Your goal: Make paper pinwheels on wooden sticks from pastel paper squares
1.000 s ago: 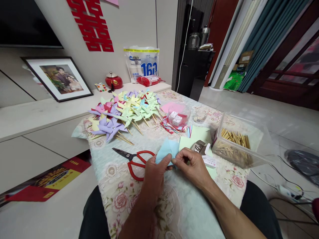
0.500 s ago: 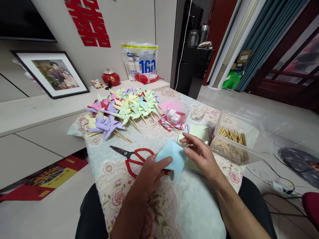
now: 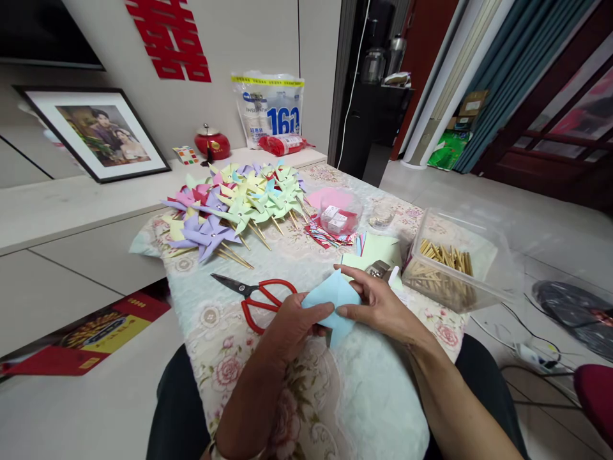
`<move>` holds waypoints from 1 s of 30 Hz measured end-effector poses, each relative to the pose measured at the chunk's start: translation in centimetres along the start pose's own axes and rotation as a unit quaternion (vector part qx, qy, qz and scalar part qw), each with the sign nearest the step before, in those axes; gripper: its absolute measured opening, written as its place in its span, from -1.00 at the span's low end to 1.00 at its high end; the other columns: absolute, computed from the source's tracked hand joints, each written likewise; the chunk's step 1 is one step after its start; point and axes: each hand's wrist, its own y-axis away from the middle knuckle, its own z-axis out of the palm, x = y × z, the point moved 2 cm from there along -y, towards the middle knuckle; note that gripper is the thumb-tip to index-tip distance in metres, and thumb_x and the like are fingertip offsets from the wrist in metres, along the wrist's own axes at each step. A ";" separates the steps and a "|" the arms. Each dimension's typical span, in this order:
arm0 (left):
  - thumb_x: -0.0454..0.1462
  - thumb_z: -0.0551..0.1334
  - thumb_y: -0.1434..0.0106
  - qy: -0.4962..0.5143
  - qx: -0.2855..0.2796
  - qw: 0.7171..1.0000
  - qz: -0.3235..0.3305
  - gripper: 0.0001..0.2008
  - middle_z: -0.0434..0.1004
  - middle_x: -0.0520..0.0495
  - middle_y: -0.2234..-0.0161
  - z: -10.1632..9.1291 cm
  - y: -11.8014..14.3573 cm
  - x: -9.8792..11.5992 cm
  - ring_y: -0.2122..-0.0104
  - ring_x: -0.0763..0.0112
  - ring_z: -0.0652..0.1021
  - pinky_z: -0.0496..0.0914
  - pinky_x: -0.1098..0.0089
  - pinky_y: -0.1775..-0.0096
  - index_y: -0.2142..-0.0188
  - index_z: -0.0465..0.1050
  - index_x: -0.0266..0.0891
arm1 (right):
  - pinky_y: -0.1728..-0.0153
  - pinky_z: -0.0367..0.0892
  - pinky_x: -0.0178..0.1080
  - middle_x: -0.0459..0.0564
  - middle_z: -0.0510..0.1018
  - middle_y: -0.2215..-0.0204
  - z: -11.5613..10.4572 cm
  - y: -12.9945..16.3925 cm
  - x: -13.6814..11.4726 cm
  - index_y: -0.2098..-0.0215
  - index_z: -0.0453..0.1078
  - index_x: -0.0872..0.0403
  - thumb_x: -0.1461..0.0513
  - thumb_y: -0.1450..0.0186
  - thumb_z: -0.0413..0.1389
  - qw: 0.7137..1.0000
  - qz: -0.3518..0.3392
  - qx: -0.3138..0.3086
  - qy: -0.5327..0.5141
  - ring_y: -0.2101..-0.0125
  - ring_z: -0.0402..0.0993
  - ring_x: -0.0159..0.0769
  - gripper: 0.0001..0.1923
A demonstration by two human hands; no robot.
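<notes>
A light blue piece of paper [image 3: 330,292], cut and partly folded, is held between both hands above the table. My left hand [image 3: 299,319] pinches its left side, thumb on top. My right hand [image 3: 378,300] grips the right side, its thumb on the paper and fingers behind it. One pointed flap hangs down below the thumbs. Just left of my left hand lie red-handled scissors [image 3: 261,300], blades pointing left. Behind my right hand are pale green paper sheets [image 3: 383,249] and a metal tool [image 3: 378,269], partly hidden.
Finished paper pinwheels [image 3: 249,198] on sticks are piled at the back left. A clear bin [image 3: 440,291] of short sticks stands at the right. A round plastic tub [image 3: 341,214] and a small clear dish [image 3: 382,217] sit behind the sheets, on the floral tablecloth [image 3: 225,377].
My right hand has moved left and closed on the paper's right side; before, its fingers were apart beside it. The metal tool behind it has come into view.
</notes>
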 end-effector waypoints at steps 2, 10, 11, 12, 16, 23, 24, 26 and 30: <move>-0.20 0.46 0.09 0.002 0.003 1.000 0.000 -0.78 0.43 0.00 0.63 0.0 0.0 0.0 0.64 0.49 0.35 0.20 0.47 0.57 0.56 0.49 -0.25 | 0.35 0.41 -0.24 -0.06 0.60 0.25 0.1 -0.1 0.2 -0.23 0.29 0.02 0.27 -0.11 0.32 1.000 -0.001 0.018 0.012 0.36 0.51 -0.26 -0.28; -0.08 0.41 -0.08 0.090 0.011 0.994 0.057 -0.72 0.54 -0.08 0.48 0.6 0.3 0.7 0.52 0.39 0.47 0.34 0.43 0.50 0.37 0.57 -0.26 | 0.35 0.41 -0.26 -0.09 0.58 0.31 0.6 -0.7 0.3 0.01 0.43 0.06 0.25 -0.09 0.29 0.995 -0.025 0.091 -0.028 0.35 0.50 -0.25 -0.53; -0.11 0.44 -0.05 0.096 0.009 0.993 0.065 -0.71 0.58 -0.09 0.44 0.7 0.2 0.7 0.50 0.38 0.49 0.37 0.42 0.46 0.32 0.57 -0.27 | 0.35 0.41 -0.27 -0.08 0.58 0.31 0.6 -0.8 0.3 0.02 0.43 0.07 0.24 -0.08 0.30 0.993 -0.029 0.111 -0.029 0.35 0.50 -0.25 -0.53; -0.16 0.47 0.00 0.100 0.005 0.992 0.072 -0.66 0.61 -0.11 0.40 0.9 0.2 0.6 0.47 0.35 0.53 0.40 0.39 0.41 0.26 0.58 -0.29 | 0.35 0.40 -0.27 -0.08 0.59 0.30 0.6 -0.8 0.4 0.02 0.43 0.07 0.24 -0.08 0.31 0.991 -0.033 0.126 -0.030 0.35 0.50 -0.25 -0.52; -0.27 0.53 0.15 0.105 0.014 0.990 0.090 -0.45 0.68 -0.17 0.28 1.4 -0.3 0.1 0.32 0.20 0.63 0.47 0.25 0.19 0.11 0.55 -0.32 | 0.34 0.40 -0.26 -0.06 0.61 0.30 0.9 -0.8 0.6 0.05 0.44 0.06 0.22 -0.09 0.32 0.989 -0.045 0.133 -0.044 0.34 0.52 -0.24 -0.55; -0.25 0.51 0.10 0.115 0.049 0.988 0.094 -0.51 0.69 -0.15 0.32 1.0 -0.4 -0.1 0.34 0.19 0.64 0.49 0.27 0.23 0.14 0.55 -0.33 | 0.26 0.44 -0.19 0.00 0.67 0.23 1.2 -1.0 0.7 -0.02 0.41 0.05 0.17 -0.11 0.35 0.983 -0.025 0.092 -0.157 0.33 0.60 -0.21 -0.48; -0.24 0.51 0.10 0.114 0.049 0.988 0.092 -0.50 0.69 -0.15 0.32 1.0 -0.3 -0.1 0.34 0.18 0.64 0.49 0.27 0.24 0.13 0.55 -0.33 | 0.24 0.44 -0.19 0.01 0.68 0.22 1.2 -1.0 0.7 -0.04 0.41 0.05 0.17 -0.11 0.35 0.981 -0.024 0.094 -0.168 0.32 0.61 -0.20 -0.47; -0.23 0.52 0.11 0.110 0.047 0.989 0.087 -0.50 0.69 -0.16 0.32 1.0 -0.4 -0.1 0.35 0.18 0.64 0.49 0.26 0.25 0.14 0.56 -0.34 | 0.25 0.45 -0.18 0.03 0.69 0.20 1.1 -1.0 0.8 -0.03 0.42 0.05 0.18 -0.09 0.37 0.980 -0.023 0.099 -0.172 0.32 0.62 -0.19 -0.46; -0.22 0.52 0.13 0.109 0.050 0.989 0.086 -0.49 0.70 -0.15 0.33 1.0 -0.5 -0.1 0.36 0.18 0.64 0.49 0.26 0.25 0.15 0.57 -0.33 | 0.28 0.46 -0.18 0.04 0.69 0.21 1.1 -1.0 0.8 -0.02 0.42 0.05 0.17 -0.06 0.39 0.981 -0.020 0.102 -0.163 0.33 0.62 -0.18 -0.43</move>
